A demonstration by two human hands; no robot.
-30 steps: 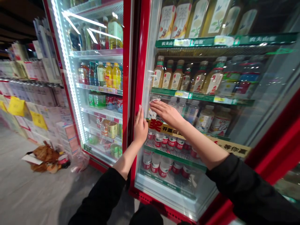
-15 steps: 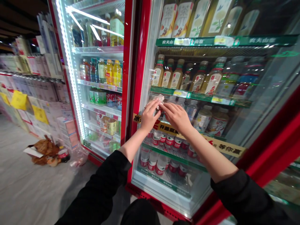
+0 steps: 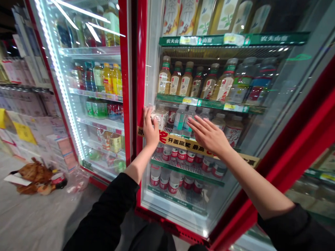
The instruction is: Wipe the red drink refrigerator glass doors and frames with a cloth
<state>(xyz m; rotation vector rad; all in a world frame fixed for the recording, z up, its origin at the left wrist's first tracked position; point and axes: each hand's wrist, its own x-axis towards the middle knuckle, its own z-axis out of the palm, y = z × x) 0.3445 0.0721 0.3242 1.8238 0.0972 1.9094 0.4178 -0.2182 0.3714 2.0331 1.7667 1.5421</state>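
My left hand [image 3: 151,130] is raised at the left edge of the glass door [image 3: 180,205], its thumb and fingers around a small crumpled, pale, see-through wad [image 3: 156,117]. What the wad is made of I cannot make out. My right hand [image 3: 209,135] holds nothing; its fingers are stretched out in front of the glass, over a yellow banner strip [image 3: 184,142] with black and red lettering. Whether its fingertips touch the glass I cannot tell. Bottles [image 3: 180,116] stand on the shelves behind the door, partly hidden by both hands.
A second lit fridge [image 3: 104,115] with drinks stands to the left, past a red frame [image 3: 142,69]. On the grey floor [image 3: 34,216] lie a brown bag [image 3: 36,176] and clear plastic [image 3: 78,181]. Stacked cartons [image 3: 31,122] line the far left.
My hands were together at the crumpled wad and are now apart. The left has moved left with the wad, the right to the right with fingers straightened. The view has shifted right.
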